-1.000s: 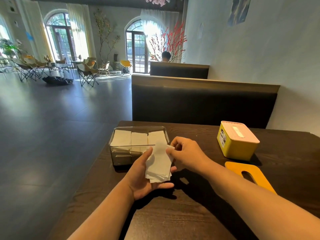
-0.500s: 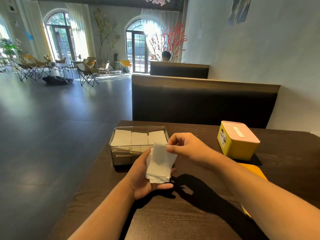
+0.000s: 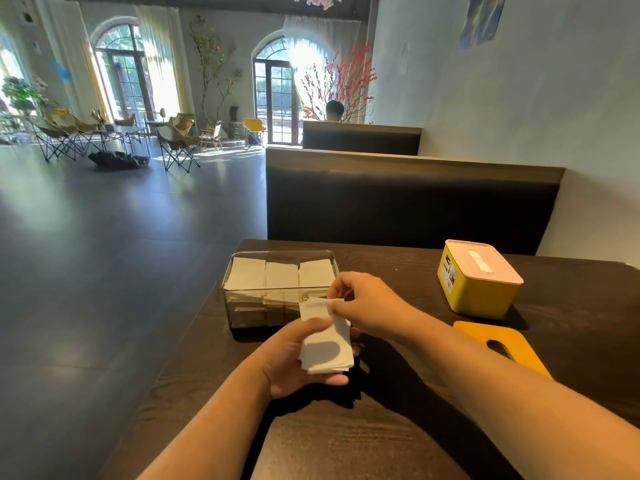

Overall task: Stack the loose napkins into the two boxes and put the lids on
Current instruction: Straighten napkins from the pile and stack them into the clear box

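Observation:
A small stack of white napkins point(image 3: 325, 344) lies in my left hand point(image 3: 291, 362), thumb over its upper left corner, just in front of the clear box. My right hand point(image 3: 363, 303) pinches the stack's top edge. The clear box point(image 3: 242, 306) stands uncovered with three rows of napkins point(image 3: 282, 277) inside. To the right stands the yellow box point(image 3: 479, 292) with a pink slotted lid point(image 3: 483, 261) on it. An orange lid point(image 3: 502, 348) with an oval opening lies flat on the table near my right forearm.
The dark wooden table point(image 3: 346, 438) has its left edge close beside the clear box. A dark booth backrest point(image 3: 408, 202) rises behind the table, and a pale wall runs along the right. A person sits at a farther booth.
My right hand has come down from above the stack to pinch its top edge. The left hand and the napkins have stayed nearly still. The orange lid is more exposed.

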`<state>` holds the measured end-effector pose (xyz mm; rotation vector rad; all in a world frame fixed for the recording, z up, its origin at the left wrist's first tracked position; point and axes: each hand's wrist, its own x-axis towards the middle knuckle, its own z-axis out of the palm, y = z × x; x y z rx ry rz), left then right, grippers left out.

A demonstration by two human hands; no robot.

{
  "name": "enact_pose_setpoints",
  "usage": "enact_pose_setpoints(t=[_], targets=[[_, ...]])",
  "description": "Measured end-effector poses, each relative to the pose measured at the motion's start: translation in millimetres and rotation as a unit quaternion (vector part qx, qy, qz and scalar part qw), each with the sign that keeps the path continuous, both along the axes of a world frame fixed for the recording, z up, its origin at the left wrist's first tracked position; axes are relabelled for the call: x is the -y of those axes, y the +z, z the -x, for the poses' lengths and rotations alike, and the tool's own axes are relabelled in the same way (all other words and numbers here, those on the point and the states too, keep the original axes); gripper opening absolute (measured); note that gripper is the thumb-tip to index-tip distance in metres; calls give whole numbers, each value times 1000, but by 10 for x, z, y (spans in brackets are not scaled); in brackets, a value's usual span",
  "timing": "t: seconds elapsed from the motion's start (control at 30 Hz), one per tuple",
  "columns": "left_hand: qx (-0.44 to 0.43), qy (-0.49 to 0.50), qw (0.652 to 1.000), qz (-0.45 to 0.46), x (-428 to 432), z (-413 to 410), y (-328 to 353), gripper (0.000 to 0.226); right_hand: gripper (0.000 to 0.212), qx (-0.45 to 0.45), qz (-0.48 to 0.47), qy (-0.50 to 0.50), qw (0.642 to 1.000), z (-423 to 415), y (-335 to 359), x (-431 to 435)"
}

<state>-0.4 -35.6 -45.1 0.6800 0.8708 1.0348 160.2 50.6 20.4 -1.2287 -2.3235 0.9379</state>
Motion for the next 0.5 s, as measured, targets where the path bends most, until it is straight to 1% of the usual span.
enact_pose_setpoints(t=[0.07, 0.13, 0.2, 0.23, 0.27, 0.33, 0.4, 0.43, 0.47, 0.5], targets=[[-41, -10, 999, -7, -24, -14, -12, 70, 32, -8, 42, 11, 999, -19, -45, -17], [-87, -37, 995, -15, -36, -28, -6, 58, 46, -8, 59, 37, 998, -52, -73, -23], [-134, -53, 989, -19, -29, -50, 25, 48, 47, -27, 54, 54, 997, -113, -89, -26], [-172, -53, 983, -26, -16, -63, 67, 46, 44, -37, 49, 59, 996, -144, -103, -26], [-232, -48, 971, -43, -7, -67, 125, 45, 40, -47, 46, 62, 996, -173, -120, -19], [-373, -40, 922, -97, 4, -36, 263, 43, 34, -83, 50, 56, 994, -236, -176, 2], [-487, -18, 861, -146, 9, 28, 377, 35, 32, -140, 60, 37, 988, -291, -241, 38], [-530, 5, 831, -168, 18, 63, 406, 30, 33, -165, 65, 24, 984, -320, -289, 64], [-556, 31, 809, -186, 27, 90, 399, 27, 34, -182, 69, 8, 981, -335, -351, 97], [-565, 55, 798, -201, 41, 102, 363, 27, 36, -192, 73, -7, 979, -342, -431, 131]])
